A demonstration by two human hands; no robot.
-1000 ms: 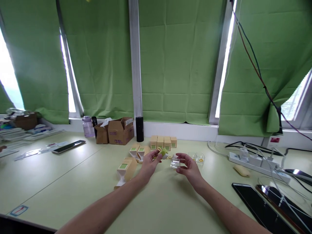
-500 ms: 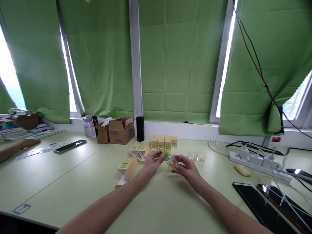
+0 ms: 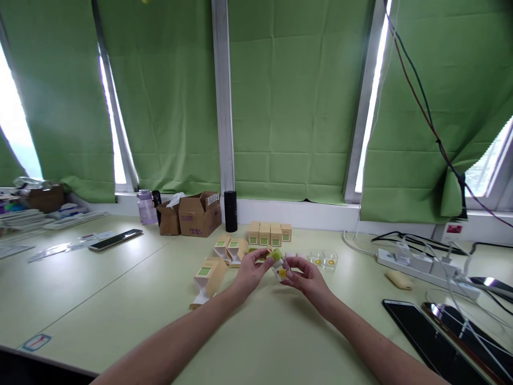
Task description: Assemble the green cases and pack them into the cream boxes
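My left hand [image 3: 249,273] pinches a small green cap-like piece [image 3: 276,255] over the table. Right beside it, my right hand [image 3: 306,278] grips a small clear container [image 3: 281,271] with a yellow spot inside. The green piece touches the top of the clear container. Two more clear containers [image 3: 324,259] with yellow spots sit on the table just beyond my right hand. A row of small tan boxes [image 3: 269,233] with green labels stands behind my hands, and open tan boxes [image 3: 208,276] lie to the left.
Brown cardboard boxes [image 3: 199,214], a black cylinder [image 3: 230,211] and a purple bottle [image 3: 145,207] line the sill. A power strip [image 3: 420,264] with cables and dark phones [image 3: 433,338] lie at the right. A dark remote [image 3: 115,239] and papers lie at the left.
My hands came together: the green piece and the clear container, apart a second ago, now touch. Another person's arm showed at the far left half a second ago and is gone.
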